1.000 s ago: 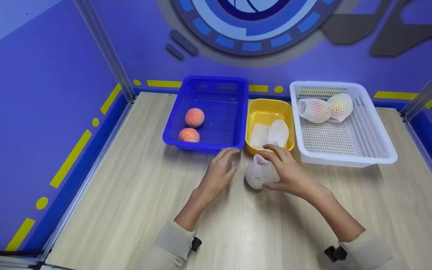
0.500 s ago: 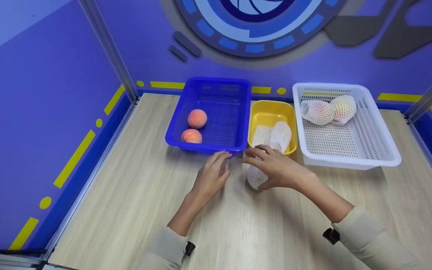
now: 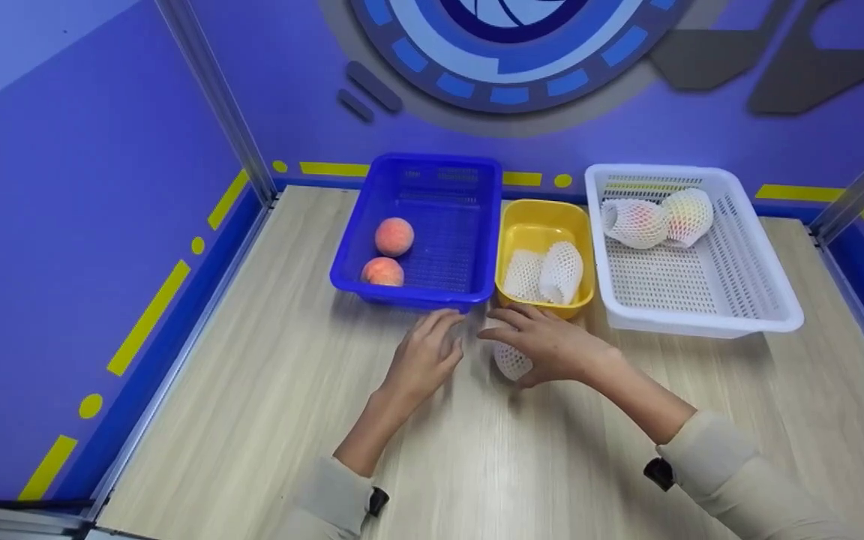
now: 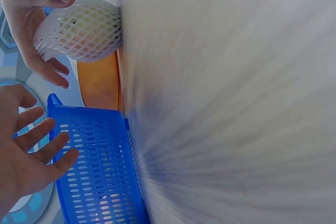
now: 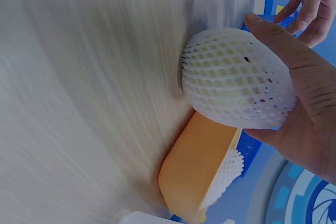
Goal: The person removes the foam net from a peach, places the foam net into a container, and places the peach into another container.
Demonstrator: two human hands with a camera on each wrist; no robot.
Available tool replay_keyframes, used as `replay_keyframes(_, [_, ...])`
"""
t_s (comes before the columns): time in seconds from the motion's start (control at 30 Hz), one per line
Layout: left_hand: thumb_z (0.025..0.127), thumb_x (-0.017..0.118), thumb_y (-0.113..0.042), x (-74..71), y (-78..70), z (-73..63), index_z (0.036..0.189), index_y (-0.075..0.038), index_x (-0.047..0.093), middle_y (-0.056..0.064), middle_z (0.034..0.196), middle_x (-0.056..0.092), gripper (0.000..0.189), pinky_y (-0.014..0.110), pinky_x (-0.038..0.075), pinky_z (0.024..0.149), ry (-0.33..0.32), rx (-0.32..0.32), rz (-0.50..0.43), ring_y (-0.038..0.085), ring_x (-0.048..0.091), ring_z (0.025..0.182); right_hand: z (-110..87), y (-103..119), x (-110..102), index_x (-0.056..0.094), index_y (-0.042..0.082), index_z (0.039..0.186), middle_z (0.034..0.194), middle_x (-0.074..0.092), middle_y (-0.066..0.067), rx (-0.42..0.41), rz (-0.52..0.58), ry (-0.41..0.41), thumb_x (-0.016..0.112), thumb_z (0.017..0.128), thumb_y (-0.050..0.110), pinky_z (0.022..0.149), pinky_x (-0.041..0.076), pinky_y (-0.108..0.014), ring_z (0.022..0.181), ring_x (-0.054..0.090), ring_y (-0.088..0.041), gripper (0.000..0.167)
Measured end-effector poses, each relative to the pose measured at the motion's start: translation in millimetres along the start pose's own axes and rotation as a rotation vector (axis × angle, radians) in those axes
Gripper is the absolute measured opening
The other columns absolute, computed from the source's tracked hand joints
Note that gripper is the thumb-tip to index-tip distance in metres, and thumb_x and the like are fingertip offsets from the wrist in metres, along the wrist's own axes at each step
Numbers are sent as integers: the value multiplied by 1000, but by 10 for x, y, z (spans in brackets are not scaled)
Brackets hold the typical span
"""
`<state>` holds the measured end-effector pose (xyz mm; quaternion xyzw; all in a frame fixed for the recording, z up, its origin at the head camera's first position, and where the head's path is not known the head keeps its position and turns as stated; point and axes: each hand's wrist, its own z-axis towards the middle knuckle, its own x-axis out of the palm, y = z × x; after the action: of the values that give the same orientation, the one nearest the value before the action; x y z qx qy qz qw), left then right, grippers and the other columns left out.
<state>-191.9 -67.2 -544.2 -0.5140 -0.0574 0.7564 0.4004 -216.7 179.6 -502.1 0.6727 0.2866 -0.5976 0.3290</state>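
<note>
A peach in a white foam net [image 3: 513, 364] stands on the table in front of the yellow bin, its net's mouth pointing up. My right hand [image 3: 552, 345] holds it from above and the right, thumb along its near side in the right wrist view. The lattice of the foam net [image 5: 231, 77] shows pale fruit through it. My left hand [image 3: 421, 356] is to the left of it, near the front of the blue basket, fingers loosely bent and holding nothing. In the left wrist view the left hand's fingers [image 4: 47, 150] are spread apart.
The blue basket [image 3: 488, 225] has two bare peaches [image 3: 394, 237] inside. Beside it, the yellow bin [image 3: 544, 214] contains two foam nets [image 3: 561, 271]. To the right, a white basket [image 3: 766, 255] holds two net-wrapped fruits [image 3: 687, 216]. Blue panels rise behind and at the sides.
My right hand has moved left over the net-wrapped peach and now covers its top. My left hand has drawn back slightly. The baskets' contents look the same.
</note>
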Motion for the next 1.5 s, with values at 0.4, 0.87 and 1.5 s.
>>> replay_keyframes(0.4, [94, 65, -13, 33, 2, 16, 128, -6, 67, 9, 131, 64, 34, 41, 47, 108, 22, -5, 6, 28, 59, 125, 53, -4, 115, 48, 27, 151, 161, 37, -11, 63, 17, 68, 89, 74, 48, 118, 31, -57, 148, 30, -37, 90])
replay_keyframes(0.87, [94, 65, -13, 62, -24, 22, 127, -7, 68, 6, 130, 65, 33, 41, 49, 105, 12, 4, -5, 25, 60, 122, 95, -58, 277, 61, 18, 134, 136, 54, -11, 31, 55, -75, 91, 76, 30, 104, 46, -55, 125, 48, -37, 67])
replay_keyframes(1.5, [92, 67, -10, 95, -27, 15, 126, -7, 68, 7, 129, 65, 34, 41, 48, 106, 7, -11, -44, 26, 60, 122, -112, -61, 100, 68, 16, 117, 119, 63, -5, 212, 435, -358, 86, 73, 29, 91, 53, -44, 105, 59, -22, 49])
